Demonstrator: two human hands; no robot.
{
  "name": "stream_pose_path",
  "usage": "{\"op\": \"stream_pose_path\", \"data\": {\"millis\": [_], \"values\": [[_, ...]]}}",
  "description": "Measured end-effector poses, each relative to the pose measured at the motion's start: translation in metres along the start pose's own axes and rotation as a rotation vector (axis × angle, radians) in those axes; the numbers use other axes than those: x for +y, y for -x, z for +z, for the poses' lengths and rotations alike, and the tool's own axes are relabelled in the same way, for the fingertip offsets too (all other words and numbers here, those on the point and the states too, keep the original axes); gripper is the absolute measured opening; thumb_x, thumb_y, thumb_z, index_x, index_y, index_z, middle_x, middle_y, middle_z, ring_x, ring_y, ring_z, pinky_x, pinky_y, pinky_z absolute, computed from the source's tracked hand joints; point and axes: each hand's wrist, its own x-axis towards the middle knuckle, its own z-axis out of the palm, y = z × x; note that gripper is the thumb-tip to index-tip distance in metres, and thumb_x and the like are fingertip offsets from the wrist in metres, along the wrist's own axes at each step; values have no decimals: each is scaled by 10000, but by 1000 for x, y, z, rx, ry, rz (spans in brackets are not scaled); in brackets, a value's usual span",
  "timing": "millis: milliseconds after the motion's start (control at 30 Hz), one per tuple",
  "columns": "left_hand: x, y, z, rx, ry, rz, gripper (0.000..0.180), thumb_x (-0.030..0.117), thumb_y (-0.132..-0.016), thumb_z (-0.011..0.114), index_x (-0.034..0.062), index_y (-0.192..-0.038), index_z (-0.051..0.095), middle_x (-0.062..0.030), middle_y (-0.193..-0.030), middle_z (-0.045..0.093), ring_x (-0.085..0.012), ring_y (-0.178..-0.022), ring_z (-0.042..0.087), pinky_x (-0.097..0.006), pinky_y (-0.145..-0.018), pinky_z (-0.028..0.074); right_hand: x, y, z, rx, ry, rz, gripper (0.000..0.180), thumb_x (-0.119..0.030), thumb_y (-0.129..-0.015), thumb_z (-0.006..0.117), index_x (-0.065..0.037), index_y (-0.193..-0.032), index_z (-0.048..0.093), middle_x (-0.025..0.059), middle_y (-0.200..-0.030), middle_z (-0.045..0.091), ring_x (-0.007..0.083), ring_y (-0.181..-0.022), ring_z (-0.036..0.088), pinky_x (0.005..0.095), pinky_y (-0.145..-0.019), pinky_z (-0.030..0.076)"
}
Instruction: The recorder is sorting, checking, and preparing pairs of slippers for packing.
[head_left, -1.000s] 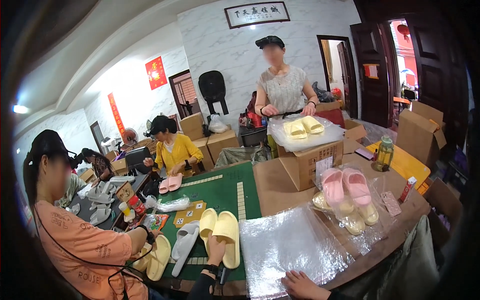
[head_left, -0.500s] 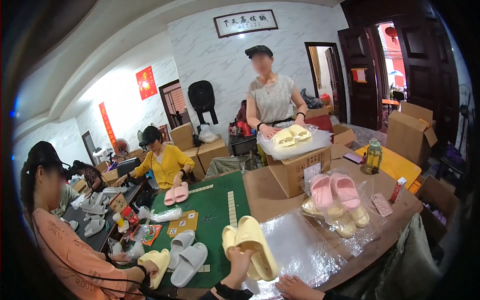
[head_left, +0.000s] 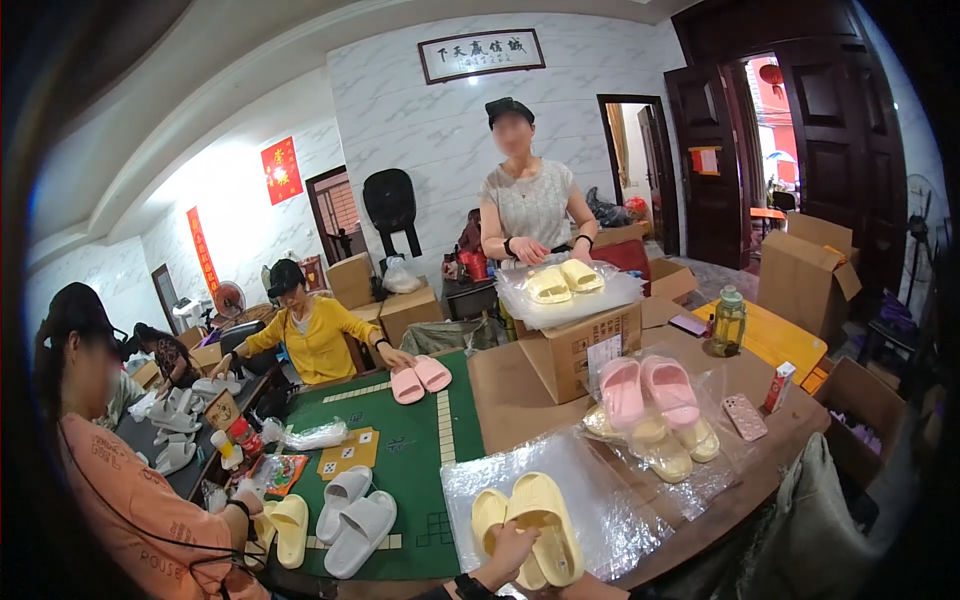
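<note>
I observe my left hand (head_left: 510, 550) with fingers (head_left: 492, 541) gripping the yellow slippers (head_left: 535, 525) above the clear plastic bag (head_left: 600, 490) on the surface (head_left: 520, 400); right hand unseen, state indeterminable.

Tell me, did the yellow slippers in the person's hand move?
Yes. The yellow slippers went right, off the green mat and onto the clear plastic sheet, held by the left hand.

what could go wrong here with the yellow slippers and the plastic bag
The left hand holds the pair of yellow slippers over the clear plastic bag; the loose, crinkled film could slide or bunch. The bagged pink slippers lie close by and might get nudged. The right hand is barely in view.
</note>
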Motion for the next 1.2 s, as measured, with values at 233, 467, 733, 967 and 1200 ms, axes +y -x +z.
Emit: {"op": "stream_pose_path", "data": {"millis": [233,467,733,967,1200], "values": [[-36,-26,6,42,-212,59,534,259,-792,656,-61,-1196,517,-244,-1259,322,-347,-1107,460,-384,-918,448,-29,-13,-36,45,-211,128,329,-128,-841,563,-39,-1157,573,208,-1057,611,398,-1017,567,477,-873,447],[-28,-18,12,74,-142,30,409,94,-872,590,-3,-1246,457,-106,-1071,581,-176,-912,576,-281,-771,482,-59,-26,-55,57,-456,264,339,-121,-840,572,-44,-1170,571,214,-1073,606,402,-1029,559,477,-880,442],[-27,-14,3,51,-78,245,397,123,-900,588,-26,-1238,442,-136,-1117,588,-214,-1025,592,-337,-871,502,-42,-21,-21,-111,-20,-57,446,-269,-884,560,-114,-1296,493,181,-1283,512,367,-1231,460,482,-1018,379],[-2,13,21,98,94,111,392,98,-886,569,-17,-1238,440,-94,-1097,540,-172,-1006,545,-291,-845,466,-20,9,-13,-253,360,-94,520,-298,-876,579,-118,-1352,470,177,-1176,603,379,-1039,585,476,-882,460],[-11,17,19,26,128,131,379,131,-884,579,-11,-1200,426,-116,-1137,484,-195,-1020,519,-304,-864,448,-39,1,-22,-528,282,251,537,-336,-900,542,-135,-1385,431,184,-1226,571,377,-1092,556,477,-912,441]]}}
